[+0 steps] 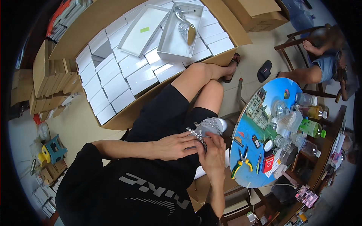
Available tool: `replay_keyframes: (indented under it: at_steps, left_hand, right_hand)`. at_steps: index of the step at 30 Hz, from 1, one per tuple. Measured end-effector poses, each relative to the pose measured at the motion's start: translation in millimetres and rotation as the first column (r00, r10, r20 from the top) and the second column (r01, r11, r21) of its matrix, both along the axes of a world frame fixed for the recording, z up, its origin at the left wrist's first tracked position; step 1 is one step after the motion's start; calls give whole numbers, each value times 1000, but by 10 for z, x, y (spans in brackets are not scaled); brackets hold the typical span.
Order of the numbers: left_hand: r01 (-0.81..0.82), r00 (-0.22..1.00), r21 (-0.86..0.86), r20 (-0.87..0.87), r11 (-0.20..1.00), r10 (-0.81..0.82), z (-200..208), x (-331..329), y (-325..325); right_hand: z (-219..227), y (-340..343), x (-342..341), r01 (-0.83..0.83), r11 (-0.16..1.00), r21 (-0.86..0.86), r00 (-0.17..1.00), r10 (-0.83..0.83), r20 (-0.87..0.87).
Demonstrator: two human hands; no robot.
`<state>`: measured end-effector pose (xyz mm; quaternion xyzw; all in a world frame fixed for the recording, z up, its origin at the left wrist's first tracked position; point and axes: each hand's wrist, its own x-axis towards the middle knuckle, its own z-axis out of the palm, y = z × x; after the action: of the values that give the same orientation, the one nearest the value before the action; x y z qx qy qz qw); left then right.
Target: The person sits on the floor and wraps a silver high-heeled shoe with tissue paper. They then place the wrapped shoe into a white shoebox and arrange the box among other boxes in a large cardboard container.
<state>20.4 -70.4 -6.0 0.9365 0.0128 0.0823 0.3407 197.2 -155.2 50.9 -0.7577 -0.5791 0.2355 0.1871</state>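
Observation:
On my lap is a silver-grey sandal studded with rhinestones, with a pale rounded end toward the round table. My left hand lies across its near side, fingers curled onto it. From the other side my right hand grips it with thumb and fingers; the part between both hands is hidden. A similar rhinestone sandal with a gold sole rests in an open white shoe box. Beside that box lies its white lid, inside up, with a small green sticker.
A large carton packed with white boxes stands before my legs. At right, a round table bears yellow-green pliers, a red box and several bottles. Someone sits on a chair beyond. A dark slipper lies on the floor.

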Motion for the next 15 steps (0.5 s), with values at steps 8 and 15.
replay_keyframes:
  at_steps: [8, 15]
  left_hand:
    - [-221, 962, -558, 11, 800, 274, -90, -333, 123]
    - [-472, 877, -855, -481, 216, 13, -412, -161, 152]
  right_hand:
    - [4, -267, 67, 265, 876, -403, 461, -482, -745]
    - [-194, -145, 27, 236, 875, -422, 369, -482, -794]
